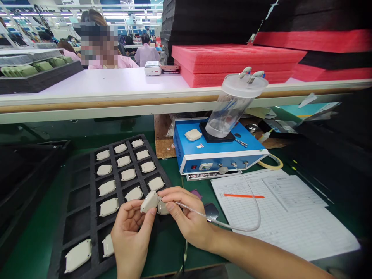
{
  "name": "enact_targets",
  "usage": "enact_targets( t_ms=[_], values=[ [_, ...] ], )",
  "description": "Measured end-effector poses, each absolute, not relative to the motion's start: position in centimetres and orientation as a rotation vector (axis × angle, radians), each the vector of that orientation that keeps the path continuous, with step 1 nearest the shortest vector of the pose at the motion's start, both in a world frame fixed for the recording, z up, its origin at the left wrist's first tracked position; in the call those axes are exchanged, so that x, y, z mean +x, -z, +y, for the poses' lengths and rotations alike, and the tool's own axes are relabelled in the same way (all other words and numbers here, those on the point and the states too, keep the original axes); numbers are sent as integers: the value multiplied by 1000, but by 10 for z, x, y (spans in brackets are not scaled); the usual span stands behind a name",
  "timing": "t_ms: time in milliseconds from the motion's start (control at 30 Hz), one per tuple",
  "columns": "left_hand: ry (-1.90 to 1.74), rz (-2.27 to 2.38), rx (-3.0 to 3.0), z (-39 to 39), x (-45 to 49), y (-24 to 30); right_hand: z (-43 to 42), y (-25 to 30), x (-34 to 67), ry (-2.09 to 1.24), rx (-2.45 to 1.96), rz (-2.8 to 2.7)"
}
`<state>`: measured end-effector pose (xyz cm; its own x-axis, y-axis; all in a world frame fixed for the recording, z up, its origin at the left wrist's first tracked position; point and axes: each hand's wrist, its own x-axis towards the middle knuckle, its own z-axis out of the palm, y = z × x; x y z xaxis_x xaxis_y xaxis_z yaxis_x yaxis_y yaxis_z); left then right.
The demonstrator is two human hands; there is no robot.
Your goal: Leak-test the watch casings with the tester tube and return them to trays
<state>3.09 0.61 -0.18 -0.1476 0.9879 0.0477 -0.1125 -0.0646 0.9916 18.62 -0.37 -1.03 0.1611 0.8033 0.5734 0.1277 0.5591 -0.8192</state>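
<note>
Between the thumb and fingers of my left hand is a beige watch-shaped case, held tilted above a black foam tray. My right hand pinches the end of a thin clear tube close to the case's right edge; whether the tip touches is hidden by my fingers. The tube loops back to the front of a blue box-shaped machine. Several similar beige cases lie in the tray's compartments, and one more shows partly behind my right fingers.
On the blue machine stand a clear cylinder and another beige case. Printed sheets with an orange strip lie right. A shelf spans behind, bearing red foam. A person in pink is beyond it.
</note>
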Motion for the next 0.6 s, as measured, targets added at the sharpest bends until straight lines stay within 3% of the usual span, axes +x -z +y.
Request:
enact_targets(
  t_ms=[233,467,600],
  values=[
    [-1371,1258,1249,-10,39,-1,-18,14,189,-558,-963,-1373],
    [-1298,2071,1704,-10,-59,-18,-29,28,190,-645,-1009,-1308],
    [-1110,2224,1769,-12,-102,-11,-33,30,187,-624,-1044,-1341]
  ],
)
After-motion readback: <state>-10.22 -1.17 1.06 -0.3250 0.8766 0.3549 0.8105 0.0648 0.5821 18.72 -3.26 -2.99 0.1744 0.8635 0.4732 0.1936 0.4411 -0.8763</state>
